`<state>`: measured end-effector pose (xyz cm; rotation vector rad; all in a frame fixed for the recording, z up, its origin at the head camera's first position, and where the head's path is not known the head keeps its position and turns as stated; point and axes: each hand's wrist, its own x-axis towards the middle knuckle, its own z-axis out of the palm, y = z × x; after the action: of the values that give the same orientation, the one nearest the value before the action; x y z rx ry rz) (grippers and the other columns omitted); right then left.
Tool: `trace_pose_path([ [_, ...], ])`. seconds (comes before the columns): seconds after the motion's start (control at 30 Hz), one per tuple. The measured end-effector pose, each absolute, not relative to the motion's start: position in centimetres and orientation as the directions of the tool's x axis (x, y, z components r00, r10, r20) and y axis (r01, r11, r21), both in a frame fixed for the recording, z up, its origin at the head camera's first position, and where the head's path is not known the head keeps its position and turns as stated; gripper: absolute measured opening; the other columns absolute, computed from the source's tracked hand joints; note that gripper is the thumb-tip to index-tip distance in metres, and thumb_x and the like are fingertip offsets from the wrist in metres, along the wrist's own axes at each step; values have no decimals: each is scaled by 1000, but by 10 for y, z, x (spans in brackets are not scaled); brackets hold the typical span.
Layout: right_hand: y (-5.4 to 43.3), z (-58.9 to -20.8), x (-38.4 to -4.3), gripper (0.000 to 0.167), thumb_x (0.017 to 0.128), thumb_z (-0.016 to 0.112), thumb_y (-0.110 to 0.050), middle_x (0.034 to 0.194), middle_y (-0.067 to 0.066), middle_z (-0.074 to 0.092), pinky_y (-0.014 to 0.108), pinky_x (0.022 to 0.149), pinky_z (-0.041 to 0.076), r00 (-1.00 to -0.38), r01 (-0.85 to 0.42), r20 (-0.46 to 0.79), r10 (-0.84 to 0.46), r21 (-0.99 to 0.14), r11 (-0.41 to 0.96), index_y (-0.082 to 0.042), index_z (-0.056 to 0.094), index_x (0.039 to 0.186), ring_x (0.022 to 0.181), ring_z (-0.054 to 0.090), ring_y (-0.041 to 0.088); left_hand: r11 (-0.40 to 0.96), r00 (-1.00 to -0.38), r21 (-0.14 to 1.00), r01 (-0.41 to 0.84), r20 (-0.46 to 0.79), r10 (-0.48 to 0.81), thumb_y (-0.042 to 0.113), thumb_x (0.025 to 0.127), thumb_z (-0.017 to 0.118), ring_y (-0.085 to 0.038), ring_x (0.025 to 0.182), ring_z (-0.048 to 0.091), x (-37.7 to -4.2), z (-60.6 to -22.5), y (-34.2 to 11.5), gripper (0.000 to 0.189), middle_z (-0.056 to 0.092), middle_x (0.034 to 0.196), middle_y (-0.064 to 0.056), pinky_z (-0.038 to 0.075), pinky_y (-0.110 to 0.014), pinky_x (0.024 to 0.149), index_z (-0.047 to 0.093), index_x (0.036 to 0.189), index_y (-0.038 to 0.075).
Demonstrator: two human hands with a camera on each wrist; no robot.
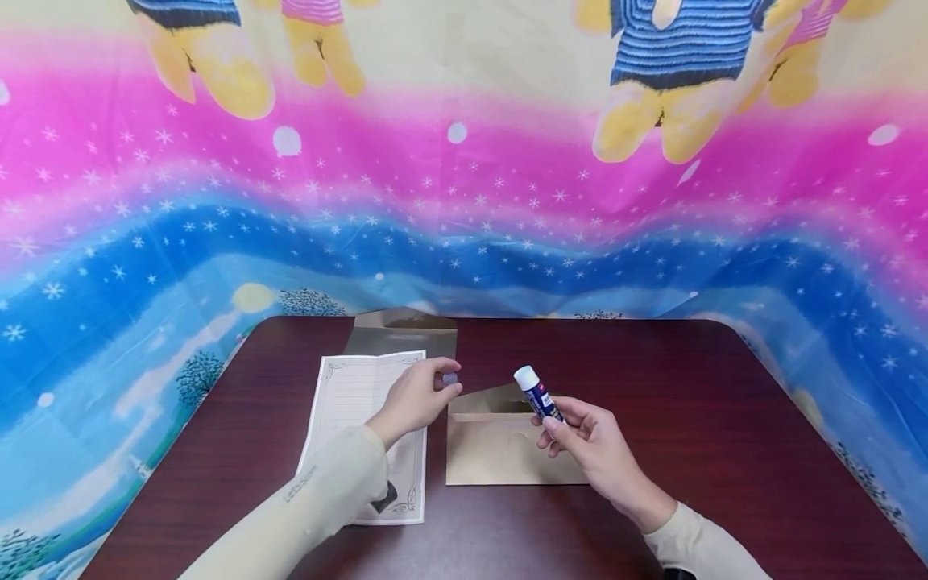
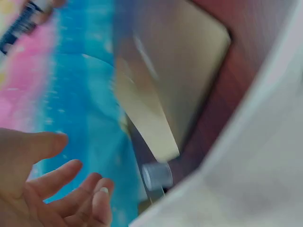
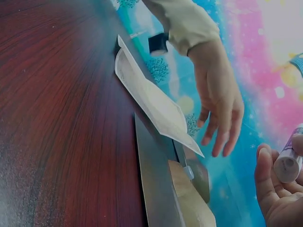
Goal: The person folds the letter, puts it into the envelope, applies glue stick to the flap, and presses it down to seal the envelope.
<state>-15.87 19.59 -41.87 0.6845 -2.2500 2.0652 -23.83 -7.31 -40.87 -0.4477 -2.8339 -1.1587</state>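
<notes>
My right hand [image 1: 590, 443] grips a glue stick [image 1: 540, 395] with a dark blue label, its white end tilted up and to the left. Below it lies a gold envelope [image 1: 486, 455], flap open toward the far side. My left hand [image 1: 416, 399] is raised over the letter paper [image 1: 348, 411], fingers loosely bent with nothing between them in the left wrist view. A small translucent cap [image 2: 157, 176] stands on the table beyond those fingers, by the envelope flap. The creased, lined paper has ornate corners, and the left forearm hides part of it.
A second gold envelope [image 1: 402, 342] lies at the back, partly under the paper. The dark red wooden table [image 1: 725, 419] has rounded far corners. Behind it hangs a colourful printed cloth [image 1: 464, 201].
</notes>
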Motion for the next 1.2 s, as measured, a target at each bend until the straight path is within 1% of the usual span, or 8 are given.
trace_pose_path([
  [0.1, 196, -418, -159, 34, 102, 53, -1, 100, -12, 74, 25, 65, 58, -906, -315, 290, -309, -949, 33, 20, 51, 128, 78, 69, 4, 809, -963, 523, 268, 111, 247, 19, 95, 69, -25, 108, 68, -249, -413, -71, 35, 71, 121, -9, 55, -46, 89, 66, 129, 13],
  [0.23, 196, -417, -158, 34, 102, 54, -3, 99, -12, 74, 25, 65, 58, -909, -300, 273, -316, -953, 38, 19, 51, 129, 77, 69, 3, 874, -954, 385, 298, 90, 286, 9, 94, 66, -29, 119, 65, -260, -420, -64, 39, 66, 129, -12, 55, -47, 96, 65, 133, 13],
  [0.47, 197, -417, -158, 34, 103, 54, -3, 99, -12, 74, 25, 66, 59, -909, -289, 261, -326, -956, 40, 18, 51, 129, 76, 69, 4, 889, -914, 213, 406, 108, 391, -5, 86, 67, -34, 103, 64, -273, -430, -55, 41, 70, 117, -16, 57, -48, 87, 70, 125, 9],
  [0.6, 197, -417, -158, 34, 103, 54, -3, 99, -11, 74, 25, 66, 59, -908, -286, 257, -331, -957, 41, 18, 51, 129, 77, 69, 4, 885, -910, 215, 413, 123, 395, -4, 89, 66, -35, 96, 63, -278, -434, -54, 26, 72, 103, -16, 56, -48, 85, 75, 112, 5],
  [0.8, 196, -417, -157, 35, 103, 54, -4, 98, -11, 74, 25, 67, 59, -912, -273, 245, -329, -961, 40, 18, 50, 129, 76, 69, 4, 850, -909, 322, 416, 123, 398, -7, 88, 64, -28, 89, 68, -284, -440, -56, 16, 72, 87, -11, 57, -42, 84, 74, 96, 2],
  [0.93, 197, -417, -157, 34, 103, 54, -3, 98, -11, 74, 25, 66, 59, -910, -277, 253, -330, -961, 27, 18, 50, 129, 76, 69, 4, 825, -905, 373, 424, 202, 374, -3, 93, 63, -29, 95, 71, -283, -438, -57, 15, 73, 93, -12, 57, -43, 87, 74, 102, 2],
  [1.1, 200, -417, -158, 37, 103, 52, -2, 99, -10, 74, 25, 66, 59, -906, -300, 282, -317, -954, 7, 18, 46, 133, 77, 70, 5, 801, -866, 369, 472, 363, 343, 3, 98, 60, -31, 105, 69, -277, -428, -59, 25, 72, 109, -13, 56, -45, 95, 68, 122, 5],
  [1.2, 201, -417, -158, 39, 103, 51, -1, 100, -9, 74, 25, 66, 59, -898, -315, 303, -319, -949, -15, 17, 42, 137, 78, 70, 5, 741, -867, 475, 475, 397, 301, 4, 99, 58, -29, 110, 68, -269, -422, -59, 29, 70, 118, -13, 55, -43, 99, 66, 127, 6],
])
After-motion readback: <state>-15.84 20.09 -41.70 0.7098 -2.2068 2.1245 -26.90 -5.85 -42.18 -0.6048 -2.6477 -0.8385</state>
